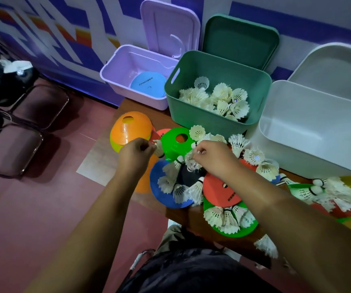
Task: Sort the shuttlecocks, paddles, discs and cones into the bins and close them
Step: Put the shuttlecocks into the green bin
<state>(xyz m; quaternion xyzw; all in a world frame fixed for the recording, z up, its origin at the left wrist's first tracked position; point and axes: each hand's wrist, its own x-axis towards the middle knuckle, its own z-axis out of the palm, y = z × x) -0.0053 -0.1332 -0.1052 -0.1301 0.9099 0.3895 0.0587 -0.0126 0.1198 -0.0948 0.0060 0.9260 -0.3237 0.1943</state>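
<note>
Shuttlecocks point(193, 160) fill the clenched right hand point(211, 156); left hand point(136, 150) pinches one point(158, 148). Best carry both forward into the green bin point(191, 115) without squeezing feathers.

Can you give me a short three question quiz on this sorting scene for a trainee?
1. True or false: the green bin already holds shuttlecocks.
2. Which bin holds the blue disc? A) purple bin B) white bin C) green bin
3. Fill in: the left hand pinches a ____ beside the green cone.

Key:
1. True. A pile of them lies inside.
2. A. The white bin looks empty.
3. Shuttlecock. The right hand grips more of them.
</note>
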